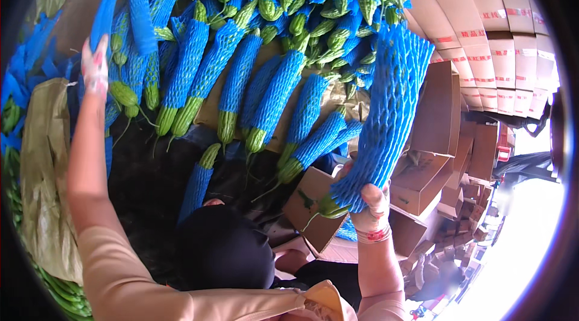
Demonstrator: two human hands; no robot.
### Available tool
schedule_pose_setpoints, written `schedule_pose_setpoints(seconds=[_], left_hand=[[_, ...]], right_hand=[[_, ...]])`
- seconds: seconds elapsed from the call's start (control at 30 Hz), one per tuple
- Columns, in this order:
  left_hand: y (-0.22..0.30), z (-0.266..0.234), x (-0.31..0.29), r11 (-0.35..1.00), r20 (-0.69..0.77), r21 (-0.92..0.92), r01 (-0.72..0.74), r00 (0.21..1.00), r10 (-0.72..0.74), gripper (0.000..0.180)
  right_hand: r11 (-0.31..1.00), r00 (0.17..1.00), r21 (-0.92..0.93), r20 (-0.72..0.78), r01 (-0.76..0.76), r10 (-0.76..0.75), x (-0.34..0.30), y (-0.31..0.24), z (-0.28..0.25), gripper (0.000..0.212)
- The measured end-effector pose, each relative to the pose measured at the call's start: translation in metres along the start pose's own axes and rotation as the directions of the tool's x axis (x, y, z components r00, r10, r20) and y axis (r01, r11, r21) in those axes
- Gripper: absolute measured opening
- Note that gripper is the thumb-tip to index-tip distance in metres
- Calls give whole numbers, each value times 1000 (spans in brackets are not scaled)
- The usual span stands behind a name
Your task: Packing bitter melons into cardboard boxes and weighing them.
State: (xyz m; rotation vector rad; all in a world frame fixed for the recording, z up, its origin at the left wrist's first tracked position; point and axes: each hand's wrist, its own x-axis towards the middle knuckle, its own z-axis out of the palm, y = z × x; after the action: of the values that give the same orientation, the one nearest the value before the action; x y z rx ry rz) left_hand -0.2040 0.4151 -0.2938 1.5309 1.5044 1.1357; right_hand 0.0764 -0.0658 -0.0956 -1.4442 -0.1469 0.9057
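We tag the gourd pile [335, 28] green and bumpy, many gourds in bright-blue nets [187, 64] with open diamond mesh. Right side of the pile, we mark the held net [386, 98] blue, wavy lengthwise lines; gourd tip [329, 207] yellowish green. White-gloved right hand [370, 212], lower right of the pile: red at the wrist. White-gloved left hand [96, 69], left of the pile: reddish patches. Right of the pile, we log stacked cartons [476, 31] tan with repeating red print. Sack [45, 182] left of the pile: olive-gold. Below the pile: shirt [129, 273] peach-tan, cap [226, 248] black.
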Motion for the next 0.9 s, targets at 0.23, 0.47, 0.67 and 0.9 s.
schedule_pose_setpoints(seconds=[0.23,0.47,0.67,0.9], left_hand=[[152,-62,-204,780,393,-588,213,918,45,69],[311,-26,-296,606,936,-351,714,272,222,70],[359,34,-453,879,971,-240,413,95,221,58],[332,59,-527,981,958,-165,102,-220,184,73]], right_hand=[[950,993,297,48,93,-112,-56,-8,-16,71],[834,940,463,4,300,-341,-111,-26,-17,54],[769,885,447,-318,457,-341,-161,-27,-94,36],[728,905,557,-366,401,-218,-224,49,-147,40]])
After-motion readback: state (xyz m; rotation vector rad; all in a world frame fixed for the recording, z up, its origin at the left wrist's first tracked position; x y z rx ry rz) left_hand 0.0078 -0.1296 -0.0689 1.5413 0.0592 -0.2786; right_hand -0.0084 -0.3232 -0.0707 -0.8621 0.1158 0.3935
